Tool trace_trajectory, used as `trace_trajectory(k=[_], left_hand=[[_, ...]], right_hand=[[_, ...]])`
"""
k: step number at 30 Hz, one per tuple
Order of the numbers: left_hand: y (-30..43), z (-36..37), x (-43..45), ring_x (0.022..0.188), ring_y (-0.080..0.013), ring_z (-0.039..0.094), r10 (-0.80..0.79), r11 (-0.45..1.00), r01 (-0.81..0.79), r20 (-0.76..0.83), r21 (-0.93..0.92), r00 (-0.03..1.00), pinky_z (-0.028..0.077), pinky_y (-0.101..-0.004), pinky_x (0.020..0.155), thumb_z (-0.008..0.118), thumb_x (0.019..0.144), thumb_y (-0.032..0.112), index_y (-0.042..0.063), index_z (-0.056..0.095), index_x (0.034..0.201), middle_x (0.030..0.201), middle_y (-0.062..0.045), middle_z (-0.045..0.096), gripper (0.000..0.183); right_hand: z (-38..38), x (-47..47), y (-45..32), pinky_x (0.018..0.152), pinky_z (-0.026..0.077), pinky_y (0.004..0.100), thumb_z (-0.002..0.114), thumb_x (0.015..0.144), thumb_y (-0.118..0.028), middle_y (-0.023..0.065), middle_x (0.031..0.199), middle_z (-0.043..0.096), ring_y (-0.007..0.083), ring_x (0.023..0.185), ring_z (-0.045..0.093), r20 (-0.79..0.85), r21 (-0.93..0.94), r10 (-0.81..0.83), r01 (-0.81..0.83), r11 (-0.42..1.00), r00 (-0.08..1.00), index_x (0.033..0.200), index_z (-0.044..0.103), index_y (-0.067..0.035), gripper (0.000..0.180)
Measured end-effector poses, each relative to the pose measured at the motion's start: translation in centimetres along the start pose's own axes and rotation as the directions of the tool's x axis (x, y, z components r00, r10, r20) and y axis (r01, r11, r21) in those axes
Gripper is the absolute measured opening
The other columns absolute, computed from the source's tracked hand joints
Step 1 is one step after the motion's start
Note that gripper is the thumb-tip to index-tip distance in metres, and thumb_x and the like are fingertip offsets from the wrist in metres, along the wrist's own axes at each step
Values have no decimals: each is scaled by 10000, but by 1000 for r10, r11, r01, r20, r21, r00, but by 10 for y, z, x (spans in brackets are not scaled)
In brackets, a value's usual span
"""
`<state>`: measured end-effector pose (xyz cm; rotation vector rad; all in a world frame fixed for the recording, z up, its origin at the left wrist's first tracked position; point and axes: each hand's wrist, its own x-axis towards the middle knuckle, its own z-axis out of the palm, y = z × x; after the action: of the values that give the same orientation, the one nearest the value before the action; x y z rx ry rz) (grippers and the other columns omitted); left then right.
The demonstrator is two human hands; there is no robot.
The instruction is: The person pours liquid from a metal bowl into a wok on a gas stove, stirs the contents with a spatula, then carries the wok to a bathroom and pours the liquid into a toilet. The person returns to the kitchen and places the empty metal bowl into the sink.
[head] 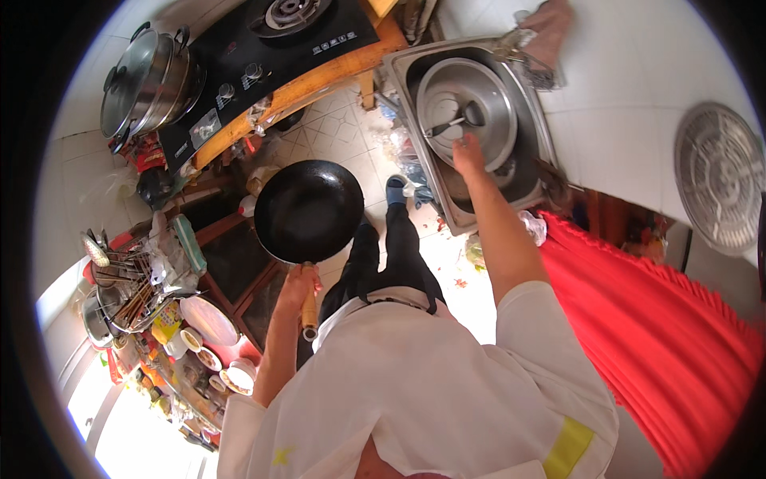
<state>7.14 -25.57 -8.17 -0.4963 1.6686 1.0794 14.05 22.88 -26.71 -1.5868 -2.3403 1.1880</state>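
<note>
My left hand point(299, 287) is closed around the wooden handle of a black wok point(309, 209), which hangs over the floor left of my legs. Its dark inside looks glossy. My right hand point(468, 154) reaches over a steel basin point(505, 129) standing in the metal sink point(458, 215). A ladle point(473, 114) with a dark handle lies in the basin, just beyond my fingers. Whether the right fingers grip anything cannot be made out.
A black gas hob point(239, 54) on a wooden stand carries a lidded steel pot point(149, 84) at the upper left. Bowls, chopsticks and utensils crowd the left side. A red curtain point(634, 311) hangs at the right, near a round steamer plate point(718, 176). A brown cloth point(547, 36) hangs beyond the sink.
</note>
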Motion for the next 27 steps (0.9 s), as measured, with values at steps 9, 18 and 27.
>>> trace_trajectory(k=[9, 18, 27], left_hand=[[5, 22, 14, 582, -135, 543, -153, 981, 145, -53, -125, 987, 437, -250, 520, 546, 846, 142, 56, 537, 894, 688, -39, 542, 98], [18, 52, 30, 559, -124, 544, -230, 942, 233, 42, -240, 972, 432, -256, 489, 577, 862, 200, 78, 538, 880, 649, -26, 544, 130], [49, 60, 22, 578, -121, 543, -100, 991, 103, 50, -80, 994, 428, -244, 533, 533, 865, 171, 64, 548, 907, 670, -27, 554, 116]], right_hand=[[46, 79, 4, 828, 445, 426, 572, 817, -293, 218, 1046, 617, 350, 998, 592, 245, -10, 147, -150, 989, 958, 1087, 575, 28, 419], [-8, 2, 15, 516, 457, 390, 533, 788, -84, 116, 645, 566, 227, 575, 598, 328, 125, 330, -387, 914, 885, 826, 573, 2, 102], [-5, 37, 9, 758, 484, 470, 562, 783, -157, 266, 874, 623, 433, 923, 594, 167, -295, -7, 56, 954, 986, 946, 574, 0, 226]])
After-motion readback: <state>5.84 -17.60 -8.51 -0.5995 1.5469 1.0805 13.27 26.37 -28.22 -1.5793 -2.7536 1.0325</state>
